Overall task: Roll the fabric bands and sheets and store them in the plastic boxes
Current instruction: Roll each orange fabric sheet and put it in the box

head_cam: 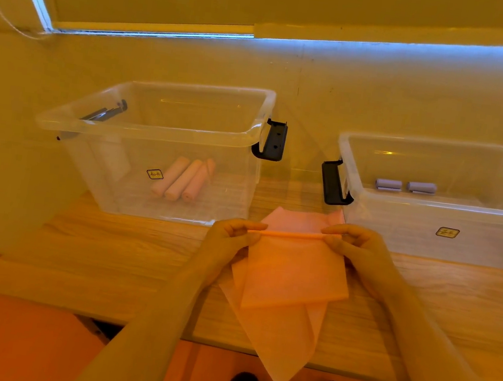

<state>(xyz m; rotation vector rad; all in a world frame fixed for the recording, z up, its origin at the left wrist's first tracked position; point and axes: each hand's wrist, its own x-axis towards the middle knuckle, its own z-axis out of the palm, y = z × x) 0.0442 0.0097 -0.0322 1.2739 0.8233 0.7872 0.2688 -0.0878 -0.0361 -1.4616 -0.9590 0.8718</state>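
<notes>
Fingers (240, 231) of both your hands pinch the thin rolled top edge of the pink sheet (294, 271) above the table (109, 252) — it looks light and floppy — so hold both ends and roll evenly.

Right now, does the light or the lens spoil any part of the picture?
Head view: a strong orange-yellow cast tints everything; a bluish overexposed strip runs along the wall; the wide lens bends the table edge; small glints sit on the right box; the hands and pink sheet stay sharp.
</notes>
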